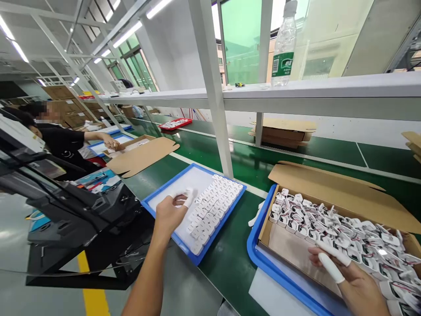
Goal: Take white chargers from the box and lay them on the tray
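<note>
My left hand (171,213) is over the blue-rimmed tray (194,259), its thumb and finger curled together at the tips. Both tips wear white finger cots, and I cannot make out whether something small is between them. Beside it, rows of small white square parts (212,206) fill the tray's right side. My right hand (351,276) hovers at the near side of a cardboard box (286,250), white-covered thumb and finger stretched out and apart, nothing visible in them. Many white square housings with thin wires (329,228) are packed in that box, close to the fingers.
Under the box is a larger blue tray (253,245) on the green bench. A post (219,109) rises behind the trays to a shelf with a water bottle (283,48). Dark equipment (95,210) stands at left; beyond it a co-worker's hand (111,142) reaches into another box.
</note>
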The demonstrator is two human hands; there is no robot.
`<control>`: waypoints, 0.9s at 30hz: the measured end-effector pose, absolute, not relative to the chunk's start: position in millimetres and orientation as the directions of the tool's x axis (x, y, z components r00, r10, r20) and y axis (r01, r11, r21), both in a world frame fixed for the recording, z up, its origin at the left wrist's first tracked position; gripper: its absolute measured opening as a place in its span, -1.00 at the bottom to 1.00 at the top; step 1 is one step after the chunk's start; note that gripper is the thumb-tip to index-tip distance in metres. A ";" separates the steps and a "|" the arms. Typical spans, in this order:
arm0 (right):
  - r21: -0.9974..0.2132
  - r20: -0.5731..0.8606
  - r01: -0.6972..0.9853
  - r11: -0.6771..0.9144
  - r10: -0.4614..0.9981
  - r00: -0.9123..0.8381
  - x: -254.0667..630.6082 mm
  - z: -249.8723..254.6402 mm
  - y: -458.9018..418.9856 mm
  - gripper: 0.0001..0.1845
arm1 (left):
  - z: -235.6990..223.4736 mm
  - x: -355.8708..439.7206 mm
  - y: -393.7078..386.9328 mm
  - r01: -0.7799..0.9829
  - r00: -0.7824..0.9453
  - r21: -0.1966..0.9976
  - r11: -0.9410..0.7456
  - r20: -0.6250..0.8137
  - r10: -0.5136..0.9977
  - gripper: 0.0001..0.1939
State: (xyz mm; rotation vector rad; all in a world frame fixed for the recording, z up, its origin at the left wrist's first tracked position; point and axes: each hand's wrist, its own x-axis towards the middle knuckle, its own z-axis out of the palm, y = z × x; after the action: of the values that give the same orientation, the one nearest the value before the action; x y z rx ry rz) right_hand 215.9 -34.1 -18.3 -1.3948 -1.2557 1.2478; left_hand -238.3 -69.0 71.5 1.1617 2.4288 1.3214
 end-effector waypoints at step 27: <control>-0.961 -0.178 0.220 -0.165 0.983 -0.038 226.5 -33.8 -28.2 -0.58 | 35.9 -298.6 -70.4 0.475 -0.655 0.805 0.354 0.055 0.754 -0.61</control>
State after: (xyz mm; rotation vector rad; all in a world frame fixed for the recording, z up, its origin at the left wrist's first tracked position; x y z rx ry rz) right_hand 226.5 -28.2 -33.8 -1.4744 -1.3267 1.2710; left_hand -298.6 -70.4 35.9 1.0859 2.2964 1.2002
